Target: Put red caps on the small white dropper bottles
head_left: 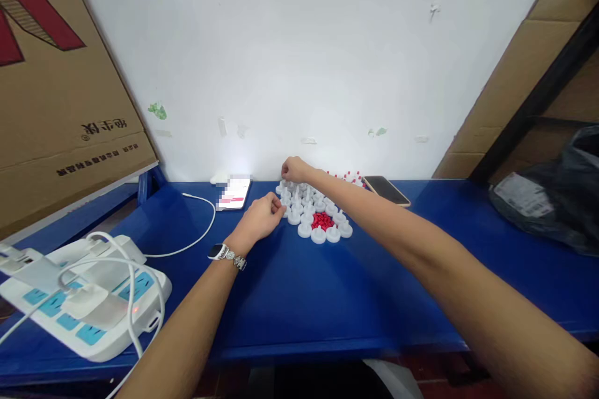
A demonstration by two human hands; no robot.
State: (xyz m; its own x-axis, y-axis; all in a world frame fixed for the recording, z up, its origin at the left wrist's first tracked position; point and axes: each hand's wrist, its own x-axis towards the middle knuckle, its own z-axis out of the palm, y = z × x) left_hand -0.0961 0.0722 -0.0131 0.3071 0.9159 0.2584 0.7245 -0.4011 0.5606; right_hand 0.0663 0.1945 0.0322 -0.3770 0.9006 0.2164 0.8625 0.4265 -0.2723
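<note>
Right grip [292, 169] is pinched shut at the far edge of the white tealight cluster [311, 206] on the blue worktop [327, 287]; left grip [264, 215] is curled, fingertips together, touching its near-left side. Red pieces [322, 220] lie among them.

Appeared to be a small assembly or packing workstation in a storeroom-type space. Blue workbench [327, 299] set against a bare, scuffed white wall [299, 43]. Large cardboard cartons [56, 75] stacked at left and right. Batch of small white plastic parts [309, 209] with red pieces [322, 220] laid out on bench. Multi-socket power strip [84, 305] with chargers, black bagged goods [556, 199] on shelf.
</note>
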